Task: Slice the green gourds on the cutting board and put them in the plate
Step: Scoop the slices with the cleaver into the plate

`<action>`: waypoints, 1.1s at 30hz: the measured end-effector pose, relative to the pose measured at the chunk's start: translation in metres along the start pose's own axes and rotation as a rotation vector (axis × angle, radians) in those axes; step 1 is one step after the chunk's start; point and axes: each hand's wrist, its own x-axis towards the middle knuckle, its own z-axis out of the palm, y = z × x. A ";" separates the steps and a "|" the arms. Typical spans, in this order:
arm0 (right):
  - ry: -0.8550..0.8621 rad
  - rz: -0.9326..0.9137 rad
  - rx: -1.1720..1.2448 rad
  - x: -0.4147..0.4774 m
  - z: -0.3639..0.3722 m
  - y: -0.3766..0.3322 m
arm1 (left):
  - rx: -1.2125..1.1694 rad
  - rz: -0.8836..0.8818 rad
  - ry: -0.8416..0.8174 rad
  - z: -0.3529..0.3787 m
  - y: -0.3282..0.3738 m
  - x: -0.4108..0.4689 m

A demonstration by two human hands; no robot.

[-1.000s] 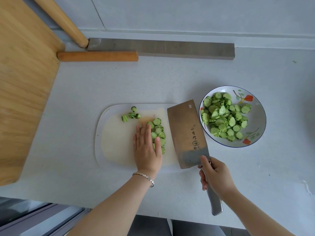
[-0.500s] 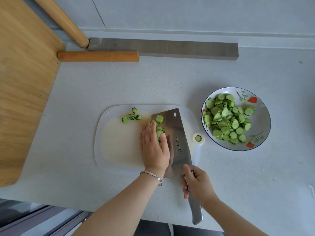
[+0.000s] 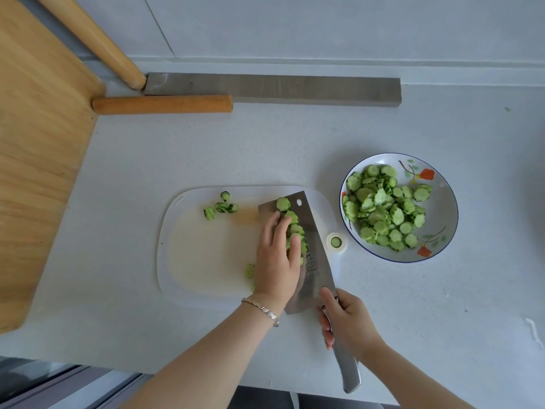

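Observation:
A white cutting board (image 3: 206,261) lies on the grey counter. My right hand (image 3: 348,320) grips the handle of a steel cleaver (image 3: 312,261), whose blade lies flat on the board. A pile of green gourd slices (image 3: 290,222) rests on the blade. My left hand (image 3: 277,261) lies flat, fingers together, pressing those slices onto the blade. A few gourd end pieces (image 3: 219,208) sit at the board's far left, and a slice (image 3: 250,271) lies beside my left hand. The flowered plate (image 3: 436,202) to the right holds several slices (image 3: 383,208).
A large wooden board (image 3: 38,160) fills the left side. A rolling pin (image 3: 162,104) and a long grey bar (image 3: 271,88) lie at the back of the counter. One slice (image 3: 335,241) sits in the cutting board's handle hole.
The cleaver moved left from beside the plate and slid under the slices. My left hand pushed the slices onto the blade; one slice was left behind on the board.

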 end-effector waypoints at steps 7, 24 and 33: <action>0.037 -0.024 -0.068 -0.002 -0.035 0.002 | 0.149 -0.090 -0.248 -0.061 -0.029 -0.011; -0.073 0.000 -0.185 0.000 -0.007 -0.003 | 0.097 -0.133 -0.308 -0.056 -0.026 -0.032; -0.045 0.003 -0.099 -0.013 -0.027 -0.016 | 0.032 0.031 -0.189 -0.038 0.012 -0.020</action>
